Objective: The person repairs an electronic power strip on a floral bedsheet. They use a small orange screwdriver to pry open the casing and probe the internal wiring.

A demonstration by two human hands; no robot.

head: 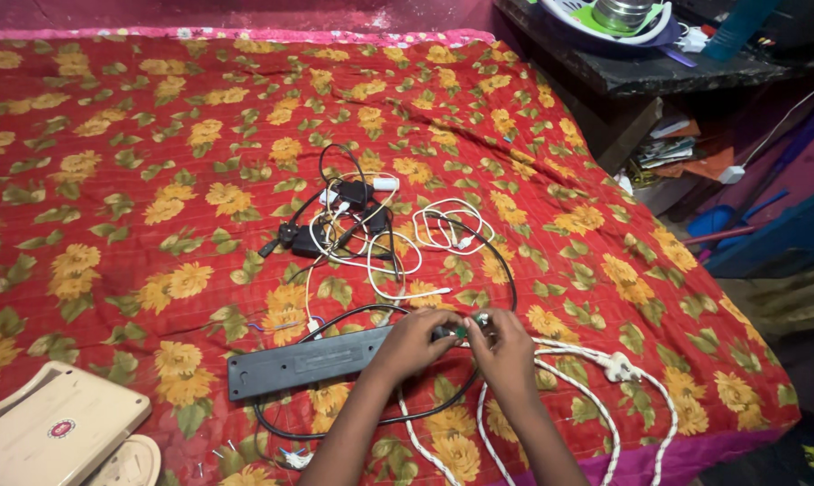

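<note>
My two hands, left (418, 340) and right (504, 349), pinch something tiny I can't make out at the one black power strip's (310, 362) three-o'clock end, low on the bed (119, 162).

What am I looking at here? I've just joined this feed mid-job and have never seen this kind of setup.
There is no machine here. The single picture comes from a camera worn on a person's head, looking down at their own two bare hands over a bed covered by a red flowered sheet.

The left hand and right hand meet at the end of a long black power strip. Together they pinch a small part there; it is too small to tell what it is.

A black cable loops around the strip, and a thick white cord with a plug lies to the right. Farther up sits a tangle of chargers and thin wires. A beige plastic case lies at the lower left, with a few screws near it.
</note>
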